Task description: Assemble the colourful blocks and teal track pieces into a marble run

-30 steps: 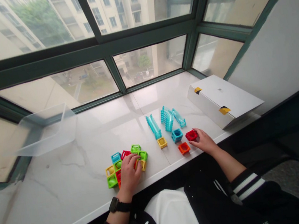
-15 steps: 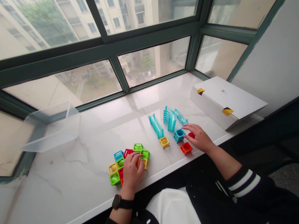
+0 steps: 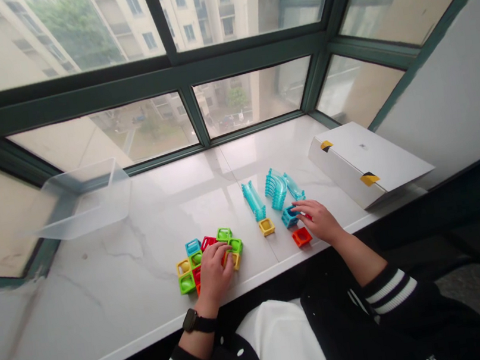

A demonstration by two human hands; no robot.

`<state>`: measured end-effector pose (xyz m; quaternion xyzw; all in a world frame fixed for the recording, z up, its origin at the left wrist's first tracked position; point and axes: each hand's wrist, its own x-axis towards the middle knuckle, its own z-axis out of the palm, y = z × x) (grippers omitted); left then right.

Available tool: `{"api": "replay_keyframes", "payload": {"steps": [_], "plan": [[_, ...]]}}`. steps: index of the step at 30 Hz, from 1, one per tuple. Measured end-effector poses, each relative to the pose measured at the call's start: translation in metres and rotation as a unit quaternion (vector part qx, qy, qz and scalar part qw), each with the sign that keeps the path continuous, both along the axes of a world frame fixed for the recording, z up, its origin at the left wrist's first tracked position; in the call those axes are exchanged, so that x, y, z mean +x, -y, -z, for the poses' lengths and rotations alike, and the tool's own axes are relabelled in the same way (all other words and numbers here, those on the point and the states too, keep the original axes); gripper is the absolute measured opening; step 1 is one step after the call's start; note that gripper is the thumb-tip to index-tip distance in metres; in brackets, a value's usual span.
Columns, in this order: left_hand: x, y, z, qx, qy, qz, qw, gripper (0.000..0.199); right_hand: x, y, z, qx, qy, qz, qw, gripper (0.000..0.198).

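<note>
My left hand (image 3: 214, 270), with a black watch on its wrist, lies over a cluster of building blocks in green, yellow, red and blue. Its curled fingers press on the cluster's right part, by a yellow block (image 3: 235, 260) and a green block (image 3: 235, 245). The palm covers some red blocks. Farther right, my right hand (image 3: 320, 222) has its thumb and fingertips closed at the right side of a blue block (image 3: 289, 216). Beside that hand lies an orange-red block (image 3: 301, 237), and a bit of red shows behind its fingers. A yellow block (image 3: 267, 227) stands to the left.
Behind the blocks lie a straight teal track piece (image 3: 254, 201), a curved one (image 3: 276, 189) and another teal piece (image 3: 294, 186). A clear plastic bin (image 3: 92, 217) is at the left, a white box (image 3: 369, 154) at the right. Windows border the white marble sill (image 3: 102, 285).
My right hand has moved slightly left, its fingertips reaching farther over the blue block. My left hand stays on the cluster. The whole view has shifted a little.
</note>
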<state>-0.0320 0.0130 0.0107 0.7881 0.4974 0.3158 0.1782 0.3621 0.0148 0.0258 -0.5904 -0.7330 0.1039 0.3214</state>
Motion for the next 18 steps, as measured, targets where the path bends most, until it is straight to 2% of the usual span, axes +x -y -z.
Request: {"api": "replay_keyframes", "payload": {"steps": [6, 10, 13, 16, 18], "plan": [[0.0, 0.001, 0.0, -0.001, 0.002, 0.0, 1.0, 0.017, -0.004, 0.003, -0.006, 0.027, -0.012, 0.005, 1.0, 0.023], [0.002, 0.002, -0.001, -0.01, 0.012, -0.007, 1.0, 0.019, -0.014, 0.011, -0.02, 0.077, -0.035, 0.024, 0.996, 0.021], [0.003, 0.003, -0.003, -0.026, 0.054, -0.015, 0.998, 0.02, -0.028, 0.019, -0.031, 0.096, -0.068, 0.03, 0.993, 0.021], [-0.004, 0.005, -0.008, -0.034, 0.123, -0.046, 0.991, 0.022, -0.049, 0.028, -0.039, 0.089, -0.108, 0.003, 0.99, 0.021], [-0.013, 0.006, -0.014, -0.025, 0.148, -0.072, 0.986, 0.024, -0.065, 0.032, -0.041, 0.075, -0.128, -0.04, 0.988, 0.022]]}}
